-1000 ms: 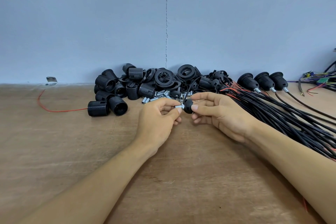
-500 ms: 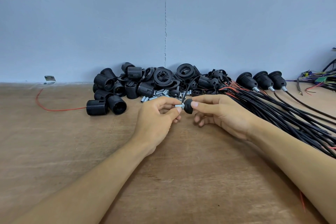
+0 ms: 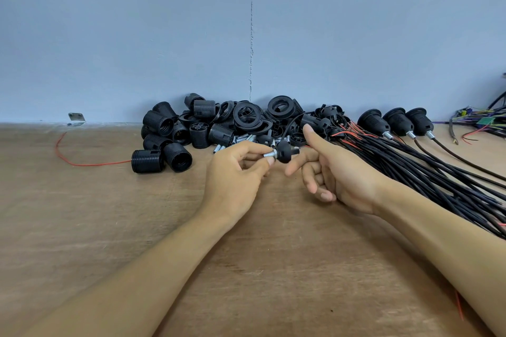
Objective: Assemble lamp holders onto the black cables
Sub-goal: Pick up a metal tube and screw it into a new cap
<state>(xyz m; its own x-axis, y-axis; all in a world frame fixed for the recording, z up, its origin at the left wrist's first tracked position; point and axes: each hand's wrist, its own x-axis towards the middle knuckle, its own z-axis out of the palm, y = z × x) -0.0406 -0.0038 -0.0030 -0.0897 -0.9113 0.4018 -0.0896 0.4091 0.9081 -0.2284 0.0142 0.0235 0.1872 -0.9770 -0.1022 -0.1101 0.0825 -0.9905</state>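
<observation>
At the centre of the frame, just above the wooden worktop (image 3: 109, 213), the left hand (image 3: 235, 172) pinches a short silver tube (image 3: 267, 154) between thumb and forefinger. The tube sticks out of a small black holder cap (image 3: 284, 152). The right hand (image 3: 336, 172) grasps nothing: its thumb is raised and its fingers are loosely spread, with the forefinger just beside the cap, though contact cannot be told. A thin black cable (image 3: 290, 124) arcs from the cap up towards the heap of parts (image 3: 208, 128) against the wall. The cap looks like light, rigid moulded plastic, smooth and rounded, so it would probably slip under a loose pinch. The metal tube seems the surer place to hold, or else the cap's wider rim. The cable looks limp and springy and will likely need guiding close to its end. The heap holds ribbed, threaded black shells, flat rings and more small bright tubes. The cable bundle (image 3: 438, 172) fans out to the lower right, with red wire ends showing at its upper end. Three finished holders (image 3: 397, 123) lie at the upper right.
</observation>
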